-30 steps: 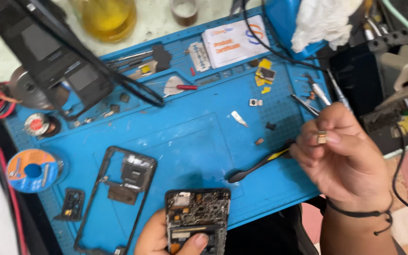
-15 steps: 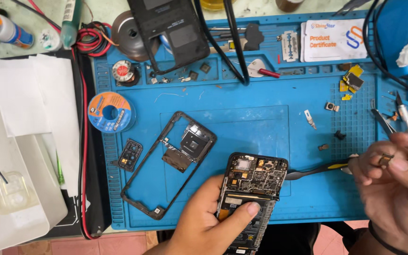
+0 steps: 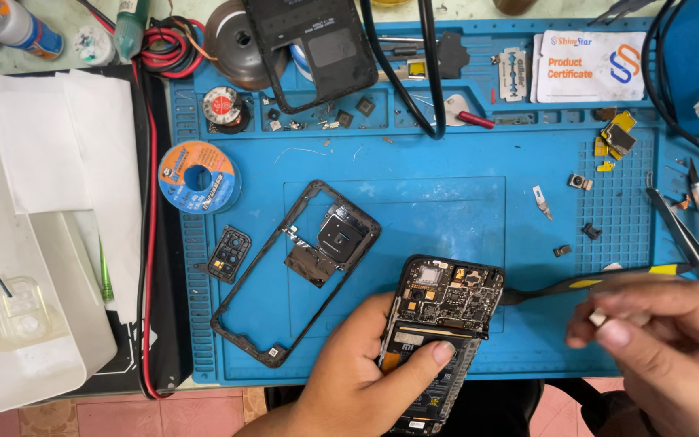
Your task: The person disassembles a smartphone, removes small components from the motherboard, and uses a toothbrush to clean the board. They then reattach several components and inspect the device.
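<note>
My left hand (image 3: pixel 366 376) grips an opened phone (image 3: pixel 440 324) at the near edge of the blue work mat (image 3: pixel 414 210), thumb across its battery, circuit board facing up. My right hand (image 3: pixel 657 340) hovers at the lower right, fingertips pinched on a small pale part (image 3: pixel 600 317). A black and yellow pry tool (image 3: pixel 592 283) lies just beyond those fingers, its tip next to the phone's right edge. A black phone mid-frame (image 3: pixel 285 271) lies diagonally to the left of the phone.
A solder wire spool (image 3: pixel 198 176) and camera cover (image 3: pixel 229 253) lie left on the mat. A black back cover (image 3: pixel 317 48), tweezers (image 3: pixel 693 226), small loose parts (image 3: pixel 580 182), a white card (image 3: pixel 588 66) and a white tray (image 3: pixel 18 316) surround the work area.
The view has swung left over the mat. My left hand's thumb now lies further across the phone, and my right hand has come down from the upper right to beside it.
</note>
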Motion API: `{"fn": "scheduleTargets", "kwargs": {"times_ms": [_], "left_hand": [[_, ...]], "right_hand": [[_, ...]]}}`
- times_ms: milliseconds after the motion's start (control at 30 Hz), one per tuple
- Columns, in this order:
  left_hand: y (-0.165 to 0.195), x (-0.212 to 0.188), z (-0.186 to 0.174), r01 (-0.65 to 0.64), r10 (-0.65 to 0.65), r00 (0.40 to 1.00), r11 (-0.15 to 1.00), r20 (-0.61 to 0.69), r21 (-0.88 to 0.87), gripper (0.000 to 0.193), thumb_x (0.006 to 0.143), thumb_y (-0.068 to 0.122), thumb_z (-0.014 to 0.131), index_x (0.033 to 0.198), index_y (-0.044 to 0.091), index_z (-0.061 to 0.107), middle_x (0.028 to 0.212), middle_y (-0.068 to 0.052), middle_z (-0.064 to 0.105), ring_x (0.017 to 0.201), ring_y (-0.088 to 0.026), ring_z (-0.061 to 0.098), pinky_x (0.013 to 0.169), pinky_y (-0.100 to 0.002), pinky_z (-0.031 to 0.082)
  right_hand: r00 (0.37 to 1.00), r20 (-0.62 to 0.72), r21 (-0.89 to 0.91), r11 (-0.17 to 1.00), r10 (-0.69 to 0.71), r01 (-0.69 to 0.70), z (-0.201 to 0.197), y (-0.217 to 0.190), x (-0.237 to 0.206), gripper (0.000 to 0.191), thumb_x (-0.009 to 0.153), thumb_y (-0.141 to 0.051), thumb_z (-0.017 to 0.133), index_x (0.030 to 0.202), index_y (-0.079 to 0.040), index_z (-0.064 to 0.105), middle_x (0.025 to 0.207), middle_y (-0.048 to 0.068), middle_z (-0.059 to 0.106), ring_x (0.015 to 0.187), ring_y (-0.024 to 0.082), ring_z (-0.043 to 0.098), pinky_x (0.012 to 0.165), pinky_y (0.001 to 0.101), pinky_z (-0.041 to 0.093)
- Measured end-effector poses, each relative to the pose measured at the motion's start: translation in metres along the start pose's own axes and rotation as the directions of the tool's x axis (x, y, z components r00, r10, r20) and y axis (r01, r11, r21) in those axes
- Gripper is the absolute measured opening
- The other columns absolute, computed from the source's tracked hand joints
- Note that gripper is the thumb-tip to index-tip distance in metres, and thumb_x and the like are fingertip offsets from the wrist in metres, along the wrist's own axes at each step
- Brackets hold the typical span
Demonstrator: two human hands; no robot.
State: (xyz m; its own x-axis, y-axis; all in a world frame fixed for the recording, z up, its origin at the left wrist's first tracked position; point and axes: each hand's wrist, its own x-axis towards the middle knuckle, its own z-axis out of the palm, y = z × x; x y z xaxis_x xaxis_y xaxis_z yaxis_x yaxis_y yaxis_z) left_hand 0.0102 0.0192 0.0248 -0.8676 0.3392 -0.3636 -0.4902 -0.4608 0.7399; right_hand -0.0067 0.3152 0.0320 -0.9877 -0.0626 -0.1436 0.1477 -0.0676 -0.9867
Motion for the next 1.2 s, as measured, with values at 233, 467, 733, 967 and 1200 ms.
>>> {"fn": "scheduleTargets", "kwargs": {"times_ms": [233, 467, 733, 967, 1200], "left_hand": [[-0.002, 0.003, 0.003, -0.025, 0.023, 0.999, 0.999, -0.032, -0.037, 0.042, 0.097, -0.004, 0.065, 0.137, -0.005, 0.053, 0.119, -0.011, 0.071, 0.109, -0.012, 0.067, 0.094, -0.029, 0.055], [-0.002, 0.006, 0.005, -0.062, 0.062, 0.998, 0.998, -0.013, 0.014, 0.039, 0.098, -0.003, 0.066, 0.135, -0.003, 0.055, 0.118, -0.007, 0.071, 0.109, -0.012, 0.067, 0.095, -0.029, 0.055], [0.002, 0.009, 0.008, -0.136, 0.138, 0.990, 0.980, 0.001, 0.144, 0.036, 0.097, 0.001, 0.068, 0.131, -0.002, 0.057, 0.115, -0.006, 0.071, 0.109, -0.011, 0.067, 0.097, -0.029, 0.056], [0.006, 0.012, 0.015, -0.115, 0.123, 0.992, 0.970, -0.025, 0.215, 0.037, 0.096, 0.005, 0.070, 0.131, -0.001, 0.059, 0.112, -0.007, 0.074, 0.106, -0.011, 0.071, 0.094, -0.029, 0.058], [0.006, 0.012, 0.016, -0.132, 0.139, 0.990, 0.969, -0.023, 0.208, 0.038, 0.095, 0.005, 0.070, 0.131, -0.001, 0.059, 0.112, -0.007, 0.074, 0.106, -0.011, 0.071, 0.094, -0.029, 0.058]], "right_hand": [[0.999, -0.045, -0.411, 0.912, -0.023, 0.002, 0.068, -0.034, -0.003, 0.016, 0.087, 0.004, 0.073, 0.102, 0.004, 0.072, 0.099, 0.017, 0.076, 0.089, 0.022, 0.079, 0.079, 0.0326, 0.066], [0.983, 0.070, -0.732, 0.661, -0.168, 0.165, 0.112, -0.057, 0.018, 0.017, 0.081, -0.006, 0.081, 0.096, -0.002, 0.073, 0.097, 0.010, 0.075, 0.086, 0.017, 0.071, 0.068, 0.0241, 0.056], [0.968, 0.119, -0.782, 0.581, -0.220, 0.228, 0.132, -0.058, 0.031, 0.017, 0.080, -0.004, 0.077, 0.096, -0.002, 0.073, 0.091, 0.008, 0.076, 0.080, 0.014, 0.075, 0.070, 0.0252, 0.060], [0.990, 0.030, -0.799, 0.592, -0.134, 0.105, 0.132, -0.057, 0.033, 0.017, 0.077, -0.008, 0.080, 0.093, -0.003, 0.074, 0.079, 0.004, 0.075, 0.066, 0.011, 0.066, 0.057, 0.0237, 0.055], [0.995, 0.021, -0.802, 0.592, -0.102, 0.078, 0.128, -0.059, 0.034, 0.014, 0.078, -0.008, 0.081, 0.091, -0.005, 0.075, 0.076, 0.002, 0.074, 0.064, 0.010, 0.064, 0.055, 0.0231, 0.053]]}}
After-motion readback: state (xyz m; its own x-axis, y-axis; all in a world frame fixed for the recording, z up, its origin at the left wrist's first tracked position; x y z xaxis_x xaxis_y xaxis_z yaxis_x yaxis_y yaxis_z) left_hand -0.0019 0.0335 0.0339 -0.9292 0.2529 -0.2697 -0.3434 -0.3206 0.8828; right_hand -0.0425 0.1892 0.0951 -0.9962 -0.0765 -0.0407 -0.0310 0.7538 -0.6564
